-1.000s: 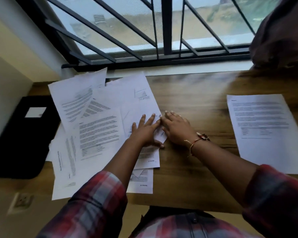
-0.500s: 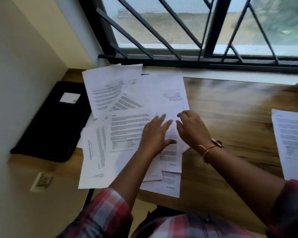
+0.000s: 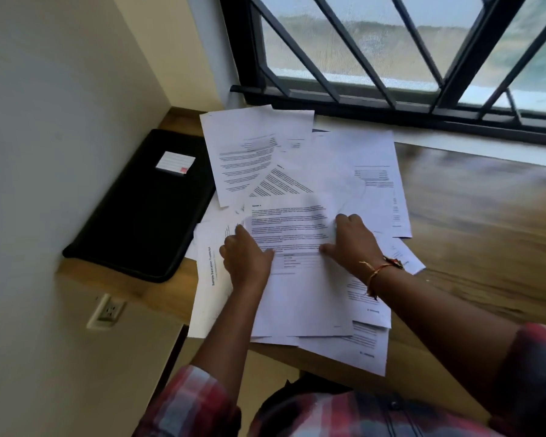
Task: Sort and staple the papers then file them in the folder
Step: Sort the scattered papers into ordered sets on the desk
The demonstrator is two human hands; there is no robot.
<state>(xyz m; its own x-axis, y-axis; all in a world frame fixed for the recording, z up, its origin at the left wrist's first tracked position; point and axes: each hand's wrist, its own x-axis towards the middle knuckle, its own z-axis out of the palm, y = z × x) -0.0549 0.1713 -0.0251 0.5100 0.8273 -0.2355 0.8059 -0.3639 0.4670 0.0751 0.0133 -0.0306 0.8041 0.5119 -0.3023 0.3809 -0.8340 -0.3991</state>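
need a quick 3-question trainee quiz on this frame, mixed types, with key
1. True or false: the black folder lies to the right of the paper pile.
2. What does the left hand grip? A) a stapler B) the top sheet C) the folder
3. Fill in: the right hand grips the top sheet at its ___ edge.
Key: 1 false, it lies to the left. 2 B. 3 right.
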